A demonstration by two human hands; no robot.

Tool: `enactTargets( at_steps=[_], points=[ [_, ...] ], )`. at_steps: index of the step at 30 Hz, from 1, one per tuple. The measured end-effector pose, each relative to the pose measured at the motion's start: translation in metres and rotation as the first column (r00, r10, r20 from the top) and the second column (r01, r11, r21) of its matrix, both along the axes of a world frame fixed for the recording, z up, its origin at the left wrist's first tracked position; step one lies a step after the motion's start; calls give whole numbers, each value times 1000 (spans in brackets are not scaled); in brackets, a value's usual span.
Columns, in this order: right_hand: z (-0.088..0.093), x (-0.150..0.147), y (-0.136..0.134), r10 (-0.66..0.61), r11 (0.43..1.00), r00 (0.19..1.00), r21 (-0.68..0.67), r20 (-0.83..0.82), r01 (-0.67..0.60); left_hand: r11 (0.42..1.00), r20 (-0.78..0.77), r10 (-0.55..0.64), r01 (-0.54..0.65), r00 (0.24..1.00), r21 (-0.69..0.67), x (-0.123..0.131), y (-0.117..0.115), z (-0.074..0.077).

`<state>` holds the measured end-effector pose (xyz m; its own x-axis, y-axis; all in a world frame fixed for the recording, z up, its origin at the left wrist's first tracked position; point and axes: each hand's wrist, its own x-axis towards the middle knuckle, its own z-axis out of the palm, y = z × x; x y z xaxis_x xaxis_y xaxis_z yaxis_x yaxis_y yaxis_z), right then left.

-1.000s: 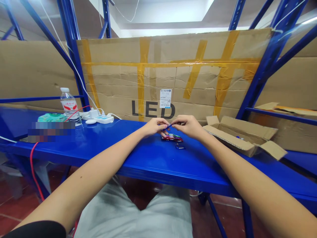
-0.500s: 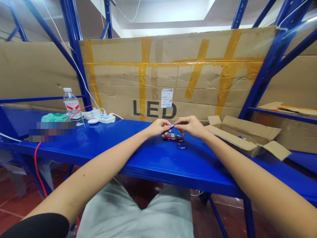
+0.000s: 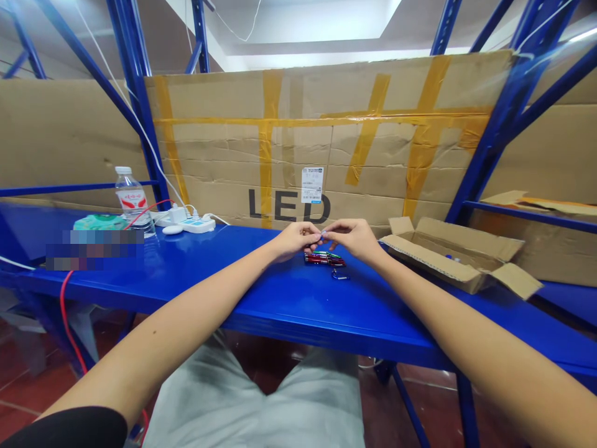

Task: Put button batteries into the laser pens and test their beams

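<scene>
Over the back half of the blue table, both my hands meet with fingertips almost touching. My left hand [image 3: 297,240] is closed in a pinch on a small blue cylindrical piece [image 3: 322,236], mostly covered by fingers. The thumb and fingers of my right hand [image 3: 353,239] pinch its other end. Just below the hands lies a small row of slim shiny metallic tubes [image 3: 323,259], red, green and darker ones side by side; their exact kind is too small to tell. Nearer to me rests a blue carabiner [image 3: 340,275].
At right stands an open cardboard box [image 3: 459,252] with small blue items inside. On the left are a water bottle [image 3: 133,202], a green packet [image 3: 100,222] and a white power strip [image 3: 198,224] with cables. A large carton [image 3: 224,162] marked LED walls the back.
My fingertips have drawn closer together, and less of the blue piece shows between them. The view has shifted slightly; the tubes and carabiner stay in place on the table.
</scene>
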<state>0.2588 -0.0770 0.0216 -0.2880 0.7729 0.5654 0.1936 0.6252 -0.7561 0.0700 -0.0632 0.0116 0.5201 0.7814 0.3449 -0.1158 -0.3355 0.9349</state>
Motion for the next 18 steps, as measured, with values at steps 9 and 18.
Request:
enactTargets(
  at_steps=[9,18],
  points=[
    [9,-4,-6,-33,999,999,40,-34,35,962,157,-117,151,981,-227,0,-7,12],
    [14,-1,-8,-52,998,998,38,-24,53,968,87,-121,137,989,-211,-4,-9,14]
  ],
)
